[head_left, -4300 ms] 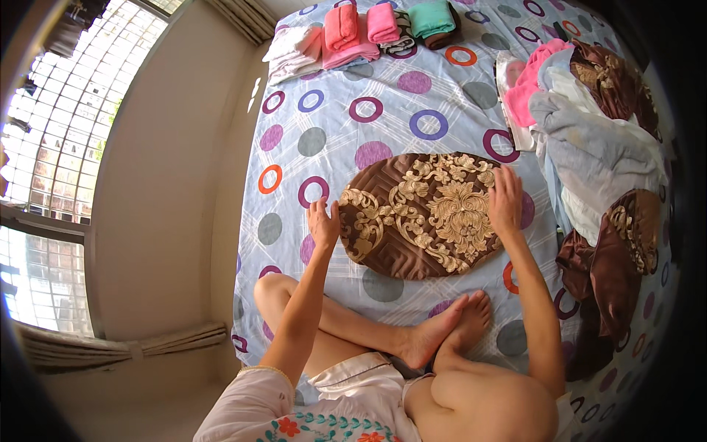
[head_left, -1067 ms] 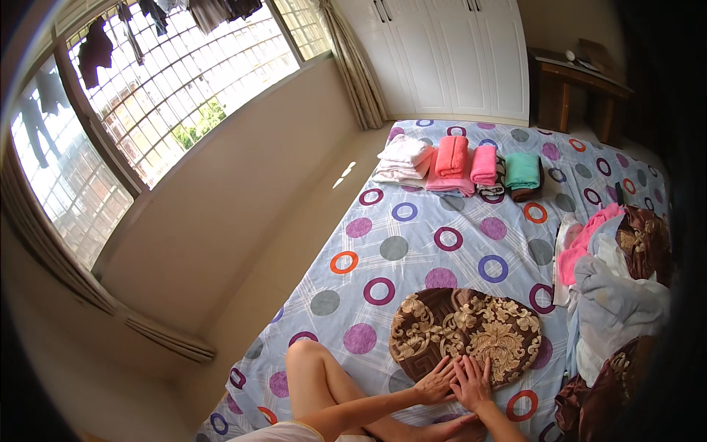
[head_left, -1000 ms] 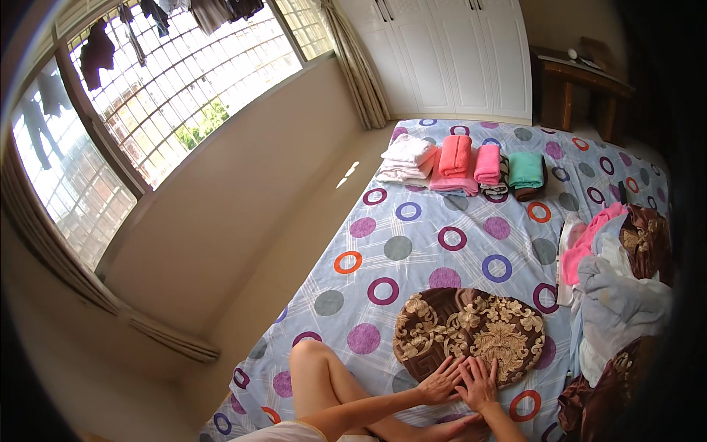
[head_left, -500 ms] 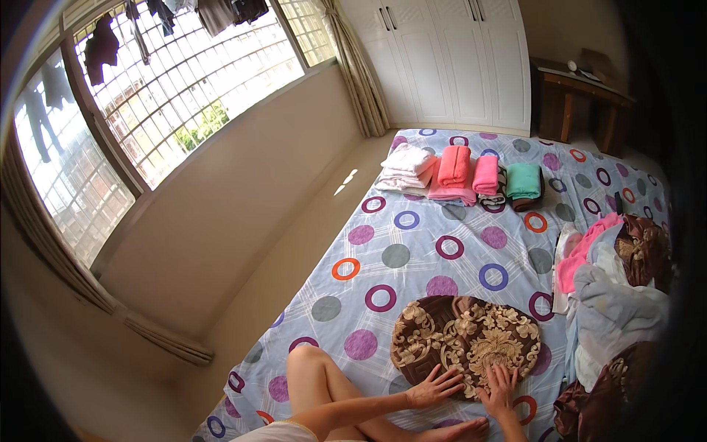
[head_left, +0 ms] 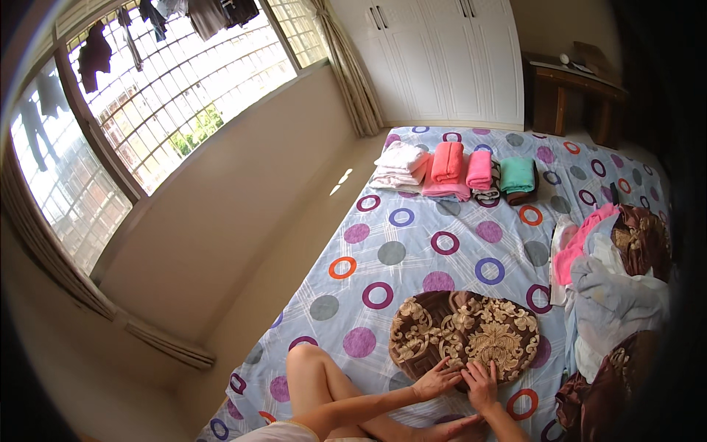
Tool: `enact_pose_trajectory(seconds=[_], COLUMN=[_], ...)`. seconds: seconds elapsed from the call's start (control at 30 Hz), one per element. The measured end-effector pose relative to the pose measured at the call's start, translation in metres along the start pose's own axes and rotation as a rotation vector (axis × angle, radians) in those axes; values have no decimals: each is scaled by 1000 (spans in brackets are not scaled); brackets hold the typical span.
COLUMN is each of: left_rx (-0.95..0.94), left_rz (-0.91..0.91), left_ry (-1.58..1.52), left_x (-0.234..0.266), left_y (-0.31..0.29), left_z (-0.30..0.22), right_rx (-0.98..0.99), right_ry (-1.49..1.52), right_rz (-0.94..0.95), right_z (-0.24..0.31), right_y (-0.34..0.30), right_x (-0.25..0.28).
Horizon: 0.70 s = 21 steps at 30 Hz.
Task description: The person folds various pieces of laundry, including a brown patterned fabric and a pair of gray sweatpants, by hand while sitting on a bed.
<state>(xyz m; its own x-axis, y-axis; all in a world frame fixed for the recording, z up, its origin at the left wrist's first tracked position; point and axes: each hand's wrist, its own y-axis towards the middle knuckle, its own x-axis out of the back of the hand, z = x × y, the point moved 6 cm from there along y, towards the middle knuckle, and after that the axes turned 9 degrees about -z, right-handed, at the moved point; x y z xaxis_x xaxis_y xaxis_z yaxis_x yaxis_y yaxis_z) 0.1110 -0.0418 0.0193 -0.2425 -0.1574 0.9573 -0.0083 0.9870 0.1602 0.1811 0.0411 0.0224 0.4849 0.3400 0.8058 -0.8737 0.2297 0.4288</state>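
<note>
An oval brown cloth cover (head_left: 464, 328) with a gold floral pattern lies flat on the bed in front of me. My left hand (head_left: 436, 381) rests at its near edge with fingers stretched out. Close beside it, my right hand (head_left: 482, 387) presses on the same near edge, fingers extended over the cloth. The two hands almost meet. Neither appears to grip anything, though my thumbs are not clearly seen.
Folded white clothes (head_left: 398, 163), coral towels (head_left: 447, 162) and a green towel (head_left: 517, 175) line the bed's far side. A loose heap of clothes (head_left: 615, 295) lies at right. My bent knee (head_left: 303, 361) is at left. White wardrobe (head_left: 442, 66) stands beyond the bed.
My right hand has slid left along the cover's near edge, closing the gap to my left hand. My left hand has shifted slightly. The view has tilted a little.
</note>
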Motion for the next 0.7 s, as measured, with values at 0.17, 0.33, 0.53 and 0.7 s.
enact_pose_trajectory(seconds=[0.17, 0.33, 0.53, 0.7], left_rx=[-30, 26, -29, 173], left_rz=[-18, 14, 174, 114], left_ry=[-76, 54, 18, -441], left_x=[-2, 4, 10, 34], left_y=[-24, -45, -29, -5], left_z=[32, 41, 26, 44], right_rx=[29, 53, -142, -291], right_ry=[-55, -201, -303, -124], right_rz=[-25, 10, -102, -311], right_z=[-11, -36, -78, -67], right_y=[-7, -14, -41, 4], right_x=[7, 19, 65, 90])
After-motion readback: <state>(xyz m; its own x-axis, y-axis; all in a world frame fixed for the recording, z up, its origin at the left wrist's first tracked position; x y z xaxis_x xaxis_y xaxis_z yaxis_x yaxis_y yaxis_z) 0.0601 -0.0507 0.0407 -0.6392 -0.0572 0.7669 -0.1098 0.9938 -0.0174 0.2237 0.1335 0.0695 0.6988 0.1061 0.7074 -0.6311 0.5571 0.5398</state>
